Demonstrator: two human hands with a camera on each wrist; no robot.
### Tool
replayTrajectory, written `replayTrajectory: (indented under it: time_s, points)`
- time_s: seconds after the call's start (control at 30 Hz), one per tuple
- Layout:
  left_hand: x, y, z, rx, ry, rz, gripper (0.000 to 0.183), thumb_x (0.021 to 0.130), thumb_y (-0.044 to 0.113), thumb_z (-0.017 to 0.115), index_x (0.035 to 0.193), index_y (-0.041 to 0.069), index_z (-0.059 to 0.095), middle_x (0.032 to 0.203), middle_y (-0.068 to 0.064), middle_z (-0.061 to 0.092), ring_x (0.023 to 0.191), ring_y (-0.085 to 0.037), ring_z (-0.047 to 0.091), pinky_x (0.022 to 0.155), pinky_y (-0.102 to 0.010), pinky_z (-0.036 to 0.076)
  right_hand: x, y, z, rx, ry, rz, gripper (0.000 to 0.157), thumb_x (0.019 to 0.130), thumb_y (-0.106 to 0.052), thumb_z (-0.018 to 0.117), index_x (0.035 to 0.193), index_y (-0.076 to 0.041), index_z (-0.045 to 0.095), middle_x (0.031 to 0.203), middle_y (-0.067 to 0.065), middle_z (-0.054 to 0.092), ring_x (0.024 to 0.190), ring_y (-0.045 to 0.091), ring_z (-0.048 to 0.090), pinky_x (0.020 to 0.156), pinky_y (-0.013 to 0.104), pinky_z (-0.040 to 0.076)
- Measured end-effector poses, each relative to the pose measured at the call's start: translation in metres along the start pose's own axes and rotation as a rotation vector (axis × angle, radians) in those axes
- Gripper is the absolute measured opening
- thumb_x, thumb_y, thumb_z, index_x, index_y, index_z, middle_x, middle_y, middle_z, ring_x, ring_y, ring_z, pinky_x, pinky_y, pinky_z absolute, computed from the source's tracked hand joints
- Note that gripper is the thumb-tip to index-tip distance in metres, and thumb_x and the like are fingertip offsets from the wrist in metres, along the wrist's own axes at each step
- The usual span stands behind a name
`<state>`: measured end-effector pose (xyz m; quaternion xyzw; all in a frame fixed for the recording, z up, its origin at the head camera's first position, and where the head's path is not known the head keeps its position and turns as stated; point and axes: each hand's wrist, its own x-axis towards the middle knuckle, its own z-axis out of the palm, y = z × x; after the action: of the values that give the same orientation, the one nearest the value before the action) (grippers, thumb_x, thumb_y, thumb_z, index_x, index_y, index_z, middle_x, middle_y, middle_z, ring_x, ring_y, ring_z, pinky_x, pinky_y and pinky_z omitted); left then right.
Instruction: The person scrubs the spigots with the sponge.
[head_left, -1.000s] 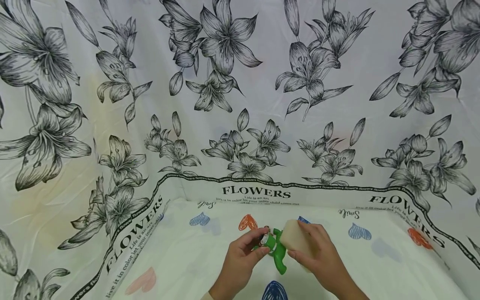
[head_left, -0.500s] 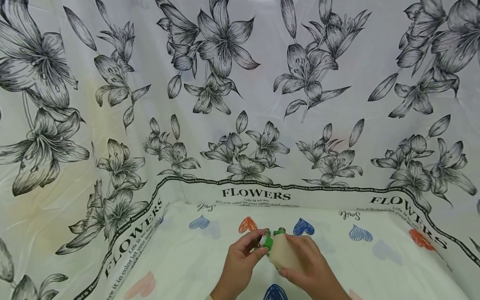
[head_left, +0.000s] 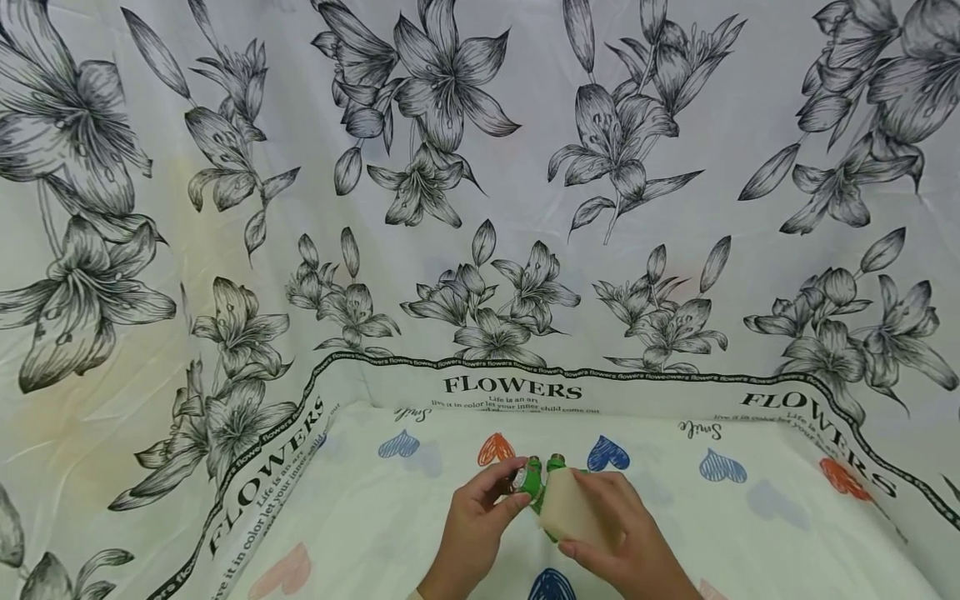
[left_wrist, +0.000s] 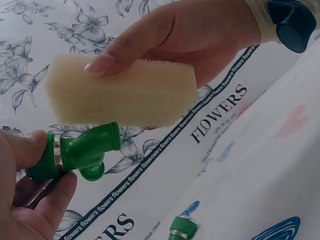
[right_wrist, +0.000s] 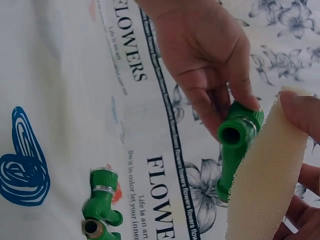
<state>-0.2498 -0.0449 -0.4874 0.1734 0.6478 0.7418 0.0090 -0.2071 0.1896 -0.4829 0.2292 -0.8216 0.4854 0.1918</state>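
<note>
My left hand [head_left: 477,518] pinches a green plastic hose splitter [left_wrist: 82,150] by its ribbed collar, with fingers and thumb around it. In the left wrist view a threaded outlet points away from that hand. My right hand [head_left: 636,529] grips a thick cream sponge [head_left: 576,510], thumb on one face and fingers behind. The sponge stands close against the splitter and covers part of it in the head view; whether they touch is unclear. A second green fitting [right_wrist: 102,200], with a brass-coloured opening, lies on the cloth in the right wrist view.
A white tablecloth [head_left: 360,517] printed with hearts covers the table. Behind it hangs a white curtain [head_left: 517,192] with black lily drawings and a dark lettered band. A dark blue band [left_wrist: 292,25] sits on the right wrist.
The sponge in my right hand has moved left and down, now covering the splitter's lower leg that was visible before. My left hand has stayed nearly still, holding the splitter.
</note>
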Motion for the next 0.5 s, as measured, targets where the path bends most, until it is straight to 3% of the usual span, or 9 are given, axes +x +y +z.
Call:
replayTrajectory:
  time_s: [0.1, 0.27, 0.4, 0.5]
  points:
    - [-0.0009, 0.0016, 0.0015, -0.016, -0.001, -0.007, 0.040, 0.102, 0.004, 0.077, 0.141, 0.009, 0.072, 0.141, -0.013, 0.066, 0.121, -0.030, 0.066, 0.099, -0.034, 0.060, -0.0011, -0.0013, -0.0009, 0.035, -0.002, 0.041, 0.073, 0.087, -0.019, 0.096, 0.151, -0.023, 0.063, 0.133, -0.001, 0.057, 0.109, 0.018, 0.056, 0.076, 0.032, 0.057]
    - [-0.0033, 0.0023, 0.0029, -0.038, -0.019, -0.006, 0.040, 0.102, 0.003, 0.076, 0.141, 0.008, 0.071, 0.142, -0.014, 0.064, 0.121, -0.029, 0.064, 0.098, -0.033, 0.060, -0.0026, 0.0029, 0.0041, 0.064, -0.020, -0.023, 0.075, 0.086, -0.015, 0.096, 0.152, -0.017, 0.061, 0.135, 0.002, 0.057, 0.107, 0.018, 0.057, 0.075, 0.031, 0.058]
    - [-0.0049, 0.0013, 0.0024, -0.048, -0.049, 0.007, 0.041, 0.103, 0.004, 0.076, 0.143, 0.007, 0.069, 0.143, -0.015, 0.063, 0.123, -0.029, 0.064, 0.099, -0.033, 0.060, -0.0037, 0.0052, 0.0069, 0.048, -0.015, -0.046, 0.075, 0.086, -0.015, 0.096, 0.152, -0.015, 0.062, 0.133, 0.002, 0.057, 0.105, 0.016, 0.057, 0.072, 0.031, 0.059]
    - [-0.0057, 0.0025, 0.0024, -0.055, -0.067, 0.009, 0.041, 0.104, 0.005, 0.075, 0.144, 0.006, 0.069, 0.147, -0.015, 0.062, 0.129, -0.031, 0.062, 0.102, -0.034, 0.058, -0.0031, 0.0047, 0.0059, -0.006, 0.010, -0.016, 0.074, 0.085, -0.019, 0.097, 0.151, -0.015, 0.063, 0.131, 0.000, 0.057, 0.104, 0.017, 0.057, 0.072, 0.031, 0.059]
